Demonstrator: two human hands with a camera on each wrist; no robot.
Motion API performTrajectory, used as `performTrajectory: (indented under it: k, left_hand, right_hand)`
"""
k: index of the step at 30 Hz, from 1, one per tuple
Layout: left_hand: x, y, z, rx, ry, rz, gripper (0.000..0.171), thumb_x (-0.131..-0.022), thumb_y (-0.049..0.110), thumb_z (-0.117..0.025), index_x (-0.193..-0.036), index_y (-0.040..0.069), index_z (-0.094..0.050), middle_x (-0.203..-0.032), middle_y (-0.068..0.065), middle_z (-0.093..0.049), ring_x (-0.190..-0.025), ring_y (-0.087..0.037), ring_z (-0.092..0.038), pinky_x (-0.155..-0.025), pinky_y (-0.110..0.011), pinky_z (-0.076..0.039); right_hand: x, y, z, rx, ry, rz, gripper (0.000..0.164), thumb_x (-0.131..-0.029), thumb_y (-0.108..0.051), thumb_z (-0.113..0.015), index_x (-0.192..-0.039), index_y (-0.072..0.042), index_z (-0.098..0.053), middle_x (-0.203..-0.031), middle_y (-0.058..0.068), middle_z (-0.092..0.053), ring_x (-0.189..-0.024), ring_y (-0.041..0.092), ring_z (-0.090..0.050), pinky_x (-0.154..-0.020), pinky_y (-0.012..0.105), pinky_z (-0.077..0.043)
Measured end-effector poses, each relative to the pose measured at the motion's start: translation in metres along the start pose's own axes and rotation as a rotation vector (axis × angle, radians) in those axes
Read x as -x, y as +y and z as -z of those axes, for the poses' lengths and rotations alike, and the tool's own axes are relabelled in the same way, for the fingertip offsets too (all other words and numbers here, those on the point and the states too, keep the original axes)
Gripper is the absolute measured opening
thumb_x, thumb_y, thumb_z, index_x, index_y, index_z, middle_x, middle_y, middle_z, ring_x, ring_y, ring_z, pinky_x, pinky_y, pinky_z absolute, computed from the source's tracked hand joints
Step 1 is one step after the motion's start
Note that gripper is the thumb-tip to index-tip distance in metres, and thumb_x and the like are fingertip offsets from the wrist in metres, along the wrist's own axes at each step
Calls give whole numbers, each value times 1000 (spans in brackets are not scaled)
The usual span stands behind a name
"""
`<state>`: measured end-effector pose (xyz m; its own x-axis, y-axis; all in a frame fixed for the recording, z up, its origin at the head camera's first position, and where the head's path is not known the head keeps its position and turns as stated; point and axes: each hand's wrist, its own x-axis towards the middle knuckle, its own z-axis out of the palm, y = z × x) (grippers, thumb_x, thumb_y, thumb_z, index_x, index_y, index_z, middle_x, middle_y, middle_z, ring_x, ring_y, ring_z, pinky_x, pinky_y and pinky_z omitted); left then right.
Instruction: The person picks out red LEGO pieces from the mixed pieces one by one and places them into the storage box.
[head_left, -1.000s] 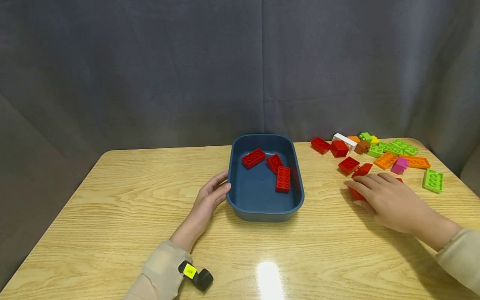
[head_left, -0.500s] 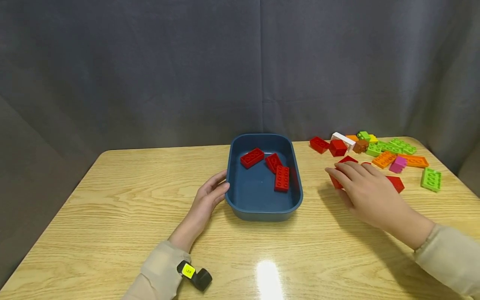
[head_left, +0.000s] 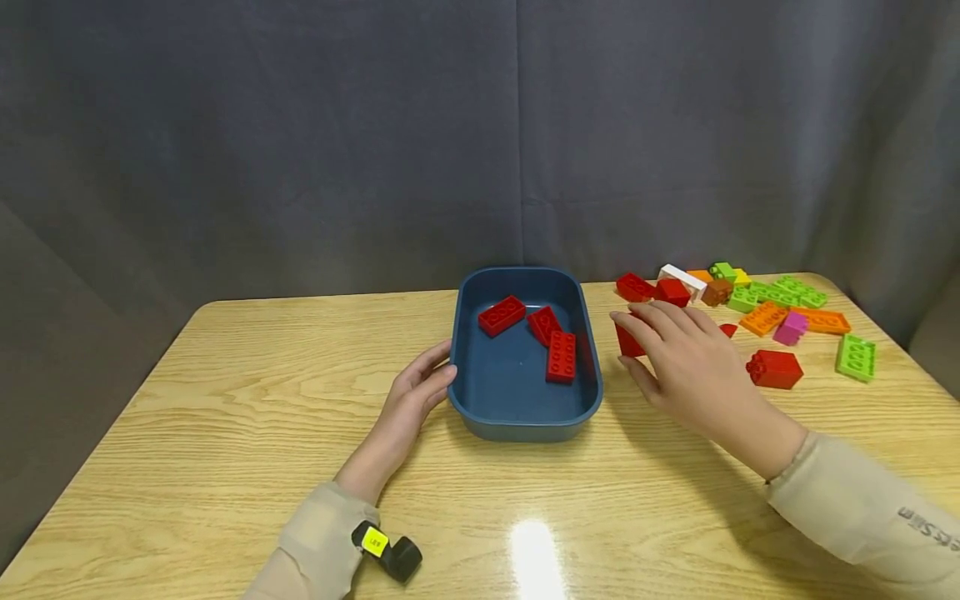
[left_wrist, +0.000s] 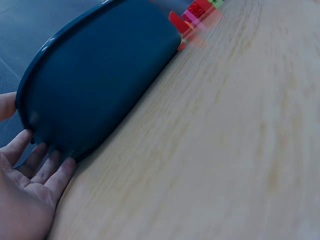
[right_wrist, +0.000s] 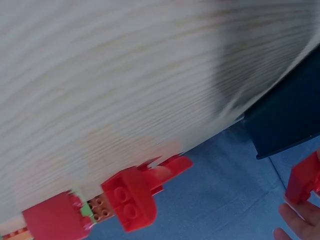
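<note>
My right hand [head_left: 693, 367] pinches a red toy brick [head_left: 629, 338] between thumb and fingers, to the right of the blue bin and lifted off the table. In the right wrist view the same brick [right_wrist: 303, 179] shows at the right edge, above the fingertips. My left hand [head_left: 411, 400] rests against the left side of the blue bin [head_left: 525, 433]. The left wrist view has its fairly straight fingers [left_wrist: 60, 177] touching the bin's outer wall [left_wrist: 100, 70]. Inside the bin lie three red bricks, one of them a long eight-stud brick [head_left: 561, 357].
Right of the bin, a red brick [head_left: 776, 369] lies nearest my right wrist. Behind it are a magenta brick [head_left: 791, 328], an orange brick [head_left: 765, 317], a green brick [head_left: 856, 357] and a white brick [head_left: 682, 282]. A dark curtain [head_left: 337, 150] hangs behind the table.
My right hand has moved left toward the bin, carrying a red brick up from the pile. Another red brick behind it has come into view. My left hand stays at the bin.
</note>
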<state>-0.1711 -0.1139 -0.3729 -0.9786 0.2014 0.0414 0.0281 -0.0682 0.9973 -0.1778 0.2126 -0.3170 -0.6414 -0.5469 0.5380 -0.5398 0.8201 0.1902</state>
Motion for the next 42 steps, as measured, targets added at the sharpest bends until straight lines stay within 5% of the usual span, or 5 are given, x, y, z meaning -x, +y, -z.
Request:
performTrajectory:
  k: [12, 20, 28, 42]
  left_hand:
    - [-1, -1, 1, -9, -1, -4, 48, -95, 22, -49, -141, 10, -41, -148, -13, -39, -130, -24, -42, -112, -48, -33]
    - [-2, -2, 1, -17, -3, -5, 49, -95, 23, -49, -141, 9, -41, -148, -13, -39, -131, -25, -41, -112, -49, -33]
    - [-2, 0, 1, -10, -7, -8, 48, -95, 23, -49, -141, 10, -41, -148, -12, -39, -131, -23, -41, -112, -48, -33]
    - [-2, -1, 1, -17, -6, -6, 49, -96, 23, -49, -141, 9, -40, -148, -12, -39, -130, -25, -42, -112, -49, -34]
  right_hand:
    - [-23, -15, -13, -89, 50, -79, 56, -79, -34, -68, -127, -9, -56, -123, 17, -63, -114, 33, -51, -97, 54, -45]
    - [-36, -20, -16, -219, 55, 18, 57, -78, -27, -71, -129, -8, -55, -126, 16, -61, -117, 31, -51, -99, 53, -45]
    - [-42, -21, -16, -291, -15, 52, 56, -77, -30, -73, -127, -12, -57, -126, 13, -61, -116, 29, -51, -99, 52, -46]
    - [-53, -30, -12, -386, -258, -94, 56, -76, -39, -73, -125, -15, -61, -118, 10, -67, -108, 27, -57, -97, 49, -49]
